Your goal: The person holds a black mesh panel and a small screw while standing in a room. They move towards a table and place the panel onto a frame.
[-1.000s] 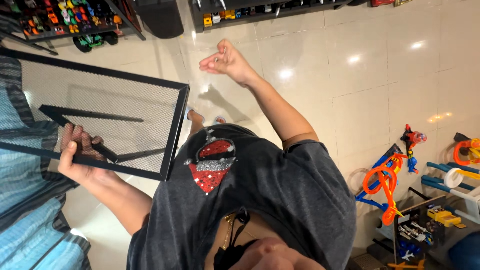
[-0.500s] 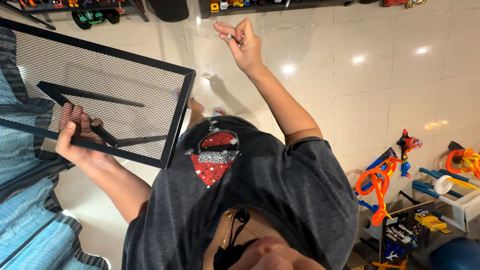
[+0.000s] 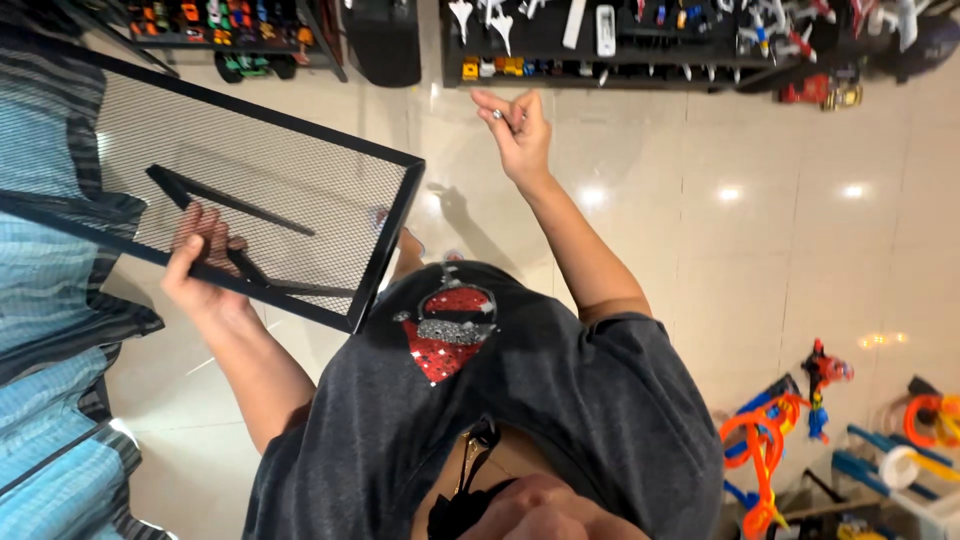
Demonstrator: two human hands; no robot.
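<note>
My left hand grips the near edge of a black metal mesh panel, fingers curled over its frame and a diagonal brace bar. The panel is held tilted out in front of me on the left. My right hand is raised ahead of me over the floor. Its thumb and fingers pinch a small silvery piece, too small to identify. The two hands are well apart. My dark grey shirt with a red sequin patch fills the bottom of the view.
Glossy beige floor tiles lie ahead. Low black shelves of toy cars and toy planes line the far side. Orange and blue toy track pieces lie at the lower right. Blue striped fabric hangs on the left.
My right hand has moved forward and its fingers have closed into a pinch. The mesh panel has shifted slightly in my left hand's grip.
</note>
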